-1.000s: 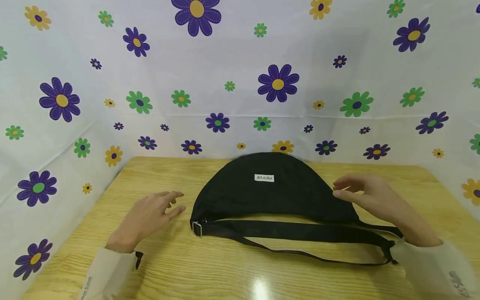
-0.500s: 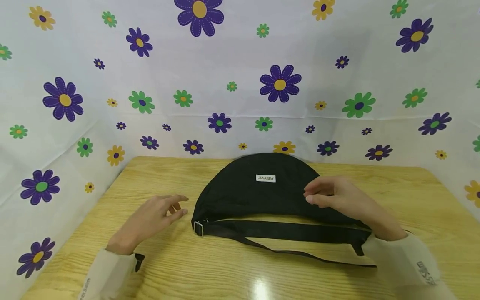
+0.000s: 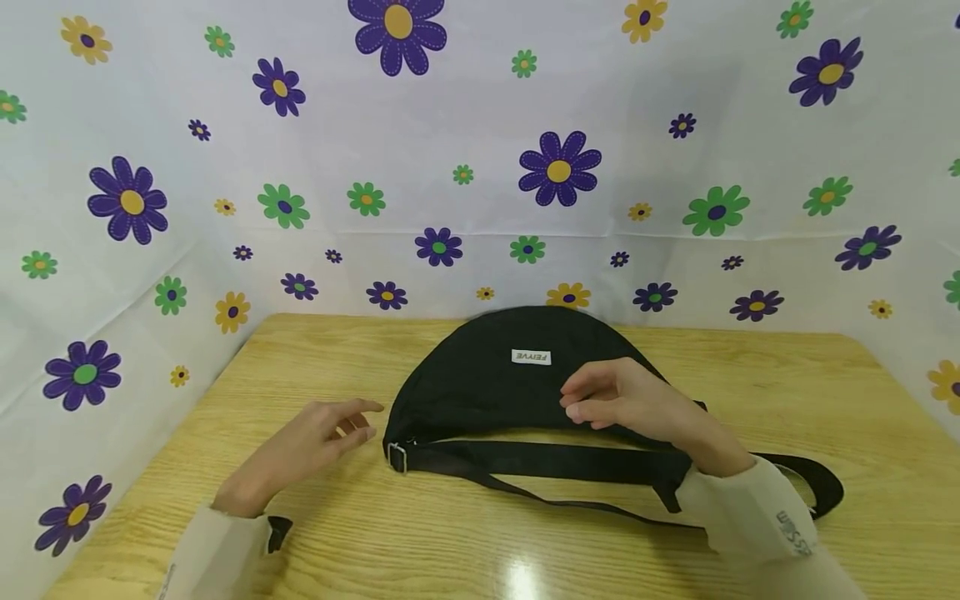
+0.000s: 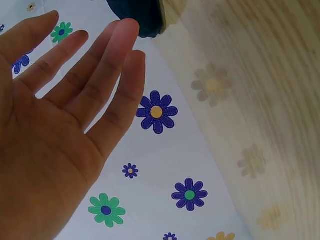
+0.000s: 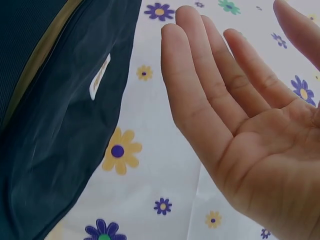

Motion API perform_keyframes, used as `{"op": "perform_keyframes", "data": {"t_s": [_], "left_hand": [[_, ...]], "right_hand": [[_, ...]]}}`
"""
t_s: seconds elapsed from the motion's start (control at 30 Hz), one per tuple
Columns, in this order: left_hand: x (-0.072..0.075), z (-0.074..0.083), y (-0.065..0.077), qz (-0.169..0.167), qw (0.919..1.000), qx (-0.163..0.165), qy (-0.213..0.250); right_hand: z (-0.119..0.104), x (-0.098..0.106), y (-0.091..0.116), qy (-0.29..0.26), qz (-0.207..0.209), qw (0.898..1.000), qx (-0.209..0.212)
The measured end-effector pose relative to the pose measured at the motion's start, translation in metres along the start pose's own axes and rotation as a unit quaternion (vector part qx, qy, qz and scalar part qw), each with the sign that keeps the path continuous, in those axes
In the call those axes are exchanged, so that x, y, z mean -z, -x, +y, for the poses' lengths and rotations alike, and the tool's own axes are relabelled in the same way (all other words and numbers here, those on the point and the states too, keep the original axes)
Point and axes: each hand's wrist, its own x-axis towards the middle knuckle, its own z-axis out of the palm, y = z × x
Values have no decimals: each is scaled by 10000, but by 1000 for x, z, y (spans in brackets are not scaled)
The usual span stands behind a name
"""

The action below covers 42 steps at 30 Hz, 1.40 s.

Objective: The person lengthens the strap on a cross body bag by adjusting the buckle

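Observation:
A black half-moon shoulder bag [image 3: 480,383] lies on the wooden table, its curved edge toward the back and a white label [image 3: 531,357] on its face. The black strap [image 3: 555,461] runs along the front of it, with a metal buckle [image 3: 397,457] at the left end. Just left of the bag, my left hand [image 3: 303,446] hovers with loosely bent fingers, holding nothing. My right hand [image 3: 637,404] is over the bag's right half in the head view. Its fingers are relaxed, and the right wrist view shows the palm [image 5: 280,160] bare.
A white cloth with printed flowers [image 3: 420,150] hangs behind the table and along its left side. The wooden tabletop [image 3: 360,533] extends in front of the bag. A strap loop [image 3: 821,483] sticks out past the right sleeve [image 3: 757,512].
My right hand has moved left from beside the bag's right edge to over its right half. The left hand has shifted slightly, and the bag lies in the same place.

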Motion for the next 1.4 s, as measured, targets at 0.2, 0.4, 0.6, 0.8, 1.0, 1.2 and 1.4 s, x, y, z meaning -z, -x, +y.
{"op": "perform_keyframes", "data": {"t_s": [0.2, 0.4, 0.6, 0.8, 1.0, 1.2, 1.4], "left_hand": [[-1, 0, 0, -151, 9992, -46, 375], [-2, 0, 3, -258, 9974, -60, 674], [-3, -2, 5, -329, 9952, -73, 919], [-3, -1, 6, -422, 9921, -80, 1176], [-4, -1, 7, -521, 9891, -19, 1380], [-6, -1, 8, -693, 9862, 117, 1498], [-7, -1, 7, -718, 9870, 29, 1435]], "right_hand": [[-3, -10, -11, -83, -198, 9998, 10], [-4, -21, -20, -210, -420, 9989, -35], [-7, -32, -28, -210, -614, 9979, -49], [-9, -42, -38, -178, -738, 9971, 18], [-9, -52, -47, -273, -851, 9959, -127], [-8, -63, -55, -302, -945, 9949, -189], [-8, -75, -65, -349, -1043, 9934, -327]]}}
